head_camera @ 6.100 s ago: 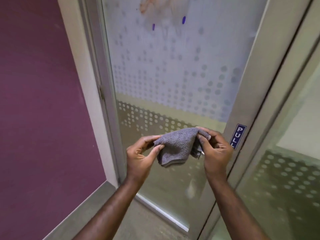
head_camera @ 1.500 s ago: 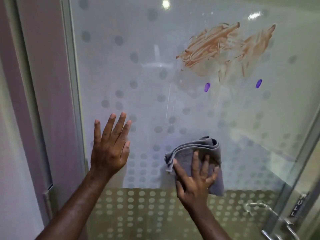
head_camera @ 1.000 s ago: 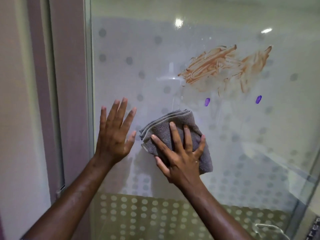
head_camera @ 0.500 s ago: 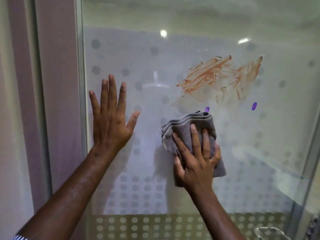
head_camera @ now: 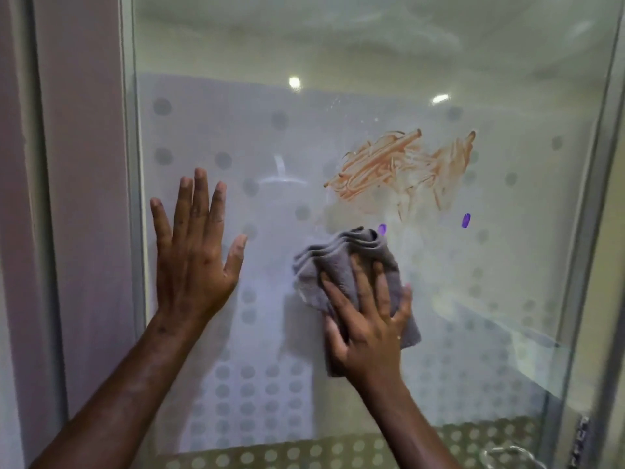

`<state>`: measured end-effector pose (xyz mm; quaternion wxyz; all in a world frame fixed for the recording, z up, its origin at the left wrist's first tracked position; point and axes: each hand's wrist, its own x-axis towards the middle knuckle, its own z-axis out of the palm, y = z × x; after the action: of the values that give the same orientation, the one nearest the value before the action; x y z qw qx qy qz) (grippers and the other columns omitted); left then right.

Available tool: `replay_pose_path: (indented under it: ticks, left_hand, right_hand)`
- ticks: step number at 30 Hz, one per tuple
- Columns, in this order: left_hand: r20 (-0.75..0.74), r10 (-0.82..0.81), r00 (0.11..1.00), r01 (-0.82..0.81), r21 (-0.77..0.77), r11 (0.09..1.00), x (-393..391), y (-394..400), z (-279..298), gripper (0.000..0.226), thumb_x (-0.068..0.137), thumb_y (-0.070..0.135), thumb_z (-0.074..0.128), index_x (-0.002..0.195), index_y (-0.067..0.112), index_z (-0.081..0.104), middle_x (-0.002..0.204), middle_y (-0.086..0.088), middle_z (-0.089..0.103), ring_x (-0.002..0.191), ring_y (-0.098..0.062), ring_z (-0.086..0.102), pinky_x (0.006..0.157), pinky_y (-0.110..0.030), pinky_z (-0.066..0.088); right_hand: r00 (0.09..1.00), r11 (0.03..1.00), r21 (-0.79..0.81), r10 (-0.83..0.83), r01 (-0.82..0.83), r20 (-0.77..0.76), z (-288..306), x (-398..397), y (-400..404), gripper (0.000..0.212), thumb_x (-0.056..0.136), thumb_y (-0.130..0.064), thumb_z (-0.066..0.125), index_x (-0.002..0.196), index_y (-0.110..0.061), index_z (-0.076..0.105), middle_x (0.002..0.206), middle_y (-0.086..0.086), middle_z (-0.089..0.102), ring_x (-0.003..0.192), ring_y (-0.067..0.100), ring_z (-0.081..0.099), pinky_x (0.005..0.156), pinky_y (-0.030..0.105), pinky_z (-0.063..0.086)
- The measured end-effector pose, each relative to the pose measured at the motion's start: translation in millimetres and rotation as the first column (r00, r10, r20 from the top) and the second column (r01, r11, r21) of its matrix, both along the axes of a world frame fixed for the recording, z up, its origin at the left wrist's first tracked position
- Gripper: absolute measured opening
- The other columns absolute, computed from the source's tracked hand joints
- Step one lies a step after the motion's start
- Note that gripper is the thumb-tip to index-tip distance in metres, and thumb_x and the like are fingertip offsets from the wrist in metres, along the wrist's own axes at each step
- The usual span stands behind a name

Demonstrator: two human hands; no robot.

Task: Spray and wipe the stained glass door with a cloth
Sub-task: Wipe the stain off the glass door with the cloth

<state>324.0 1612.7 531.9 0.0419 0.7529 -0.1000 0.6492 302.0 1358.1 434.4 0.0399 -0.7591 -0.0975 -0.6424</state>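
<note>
Head view shows the right hand (head_camera: 368, 319) pressing a folded grey cloth (head_camera: 341, 262) flat against the glass door (head_camera: 270, 130) at centre frame, fingers spread over it rather than clenched; the left hand (head_camera: 194, 245) lies open and empty on the pane at centre left, bracing. The cloth's bunched edge points up and right, its long axis running diagonally toward the orange stain (head_camera: 399, 167) in the upper right, touching the nearer purple mark (head_camera: 382, 229). Likely risks: the smear could spread instead of lifting, and the folds could slip under a flat palm.
</note>
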Motion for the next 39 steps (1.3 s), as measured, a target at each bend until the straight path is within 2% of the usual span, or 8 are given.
replay_pose_path:
  ticks: [3, 10, 18, 25, 28, 32, 36, 39]
  left_hand:
    - [0.005, 0.012, 1.000, -0.012, 0.016, 1.000, 0, -1, -1, 0.071, 0.102, 0.041, 0.038, 0.161, 0.009, 0.016, 0.170, -0.018, 0.009, 0.158, -0.033, 0.007, 0.124, -0.067, 0.005]
    - [0.011, 0.004, 1.000, -0.004, 0.018, 1.000, 1, 3, -1, 0.071, 0.100, 0.043, 0.038, 0.161, 0.012, 0.018, 0.170, -0.016, 0.007, 0.158, -0.033, 0.007, 0.124, -0.065, 0.005]
    - [-0.001, 0.024, 1.000, -0.024, 0.024, 0.999, 1, 1, -2, 0.070, 0.102, 0.044, 0.034, 0.162, 0.012, 0.015, 0.170, -0.017, 0.006, 0.158, -0.034, 0.006, 0.124, -0.066, 0.004]
    - [0.015, 0.009, 1.000, -0.009, 0.022, 1.000, 1, 1, -3, 0.072, 0.100, 0.043, 0.038, 0.162, 0.013, 0.016, 0.170, -0.017, 0.007, 0.158, -0.033, 0.005, 0.124, -0.065, 0.003]
    - [0.023, -0.010, 1.000, 0.010, 0.010, 1.000, 2, 3, -3, 0.073, 0.099, 0.043, 0.042, 0.161, 0.014, 0.018, 0.170, -0.015, 0.008, 0.159, -0.031, 0.006, 0.125, -0.063, 0.003]
    - [0.029, -0.008, 1.000, 0.007, 0.009, 1.000, 3, 4, -3, 0.072, 0.099, 0.043, 0.042, 0.161, 0.015, 0.019, 0.170, -0.014, 0.009, 0.158, -0.031, 0.007, 0.125, -0.061, 0.001]
    - [0.022, -0.007, 1.000, 0.007, -0.001, 1.000, 3, 2, -3, 0.072, 0.098, 0.043, 0.041, 0.161, 0.015, 0.019, 0.171, -0.014, 0.008, 0.159, -0.030, 0.006, 0.125, -0.063, 0.004]
    - [0.022, 0.002, 1.000, -0.002, 0.002, 1.000, 3, 2, -2, 0.072, 0.099, 0.044, 0.040, 0.161, 0.015, 0.019, 0.171, -0.014, 0.008, 0.159, -0.030, 0.006, 0.125, -0.064, 0.004]
  right_hand:
    - [1.000, 0.978, 0.209, 0.010, -0.008, -0.006, 17, -1, 1, 0.065, 0.089, -0.043, 0.058, 0.152, -0.047, 0.041, 0.170, 0.003, 0.025, 0.159, 0.030, 0.017, 0.119, 0.073, 0.013]
    - [0.996, 0.982, -0.170, 0.087, -0.086, 0.001, 0, -1, -24, 0.057, 0.086, -0.030, 0.064, 0.142, -0.041, 0.058, 0.166, 0.002, 0.034, 0.157, 0.031, 0.025, 0.115, 0.077, 0.019]
    - [0.993, 0.843, 0.532, 0.021, -0.081, 0.119, 19, 9, -81, 0.067, 0.087, -0.023, 0.054, 0.153, -0.033, 0.045, 0.168, 0.001, 0.025, 0.158, 0.033, 0.021, 0.119, 0.074, 0.014]
    - [0.997, 0.990, -0.120, 0.066, -0.069, -0.030, 34, -9, 36, 0.054, 0.099, -0.052, 0.053, 0.152, -0.050, 0.040, 0.170, -0.002, 0.025, 0.160, 0.034, 0.013, 0.116, 0.078, 0.008]
    - [0.999, 0.982, -0.184, 0.048, -0.048, -0.001, 42, -6, 29, 0.048, 0.101, -0.048, 0.055, 0.148, -0.048, 0.049, 0.169, -0.003, 0.027, 0.159, 0.033, 0.015, 0.117, 0.077, 0.010]
    - [0.995, 0.998, 0.054, -0.013, 0.007, 0.103, 39, 5, -38, 0.046, 0.090, -0.031, 0.061, 0.135, -0.036, 0.065, 0.164, 0.005, 0.037, 0.155, 0.037, 0.027, 0.118, 0.077, 0.011]
    - [0.991, 0.856, 0.516, -0.037, -0.035, 0.128, 49, 3, -110, 0.064, 0.091, -0.025, 0.054, 0.153, -0.038, 0.044, 0.164, 0.004, 0.039, 0.157, 0.030, 0.023, 0.120, 0.075, 0.008]
    - [0.982, 0.793, 0.592, 0.036, -0.142, 0.187, 62, -3, -118, 0.058, 0.096, -0.024, 0.050, 0.153, -0.034, 0.046, 0.164, 0.001, 0.040, 0.159, 0.023, 0.018, 0.122, 0.073, 0.000]
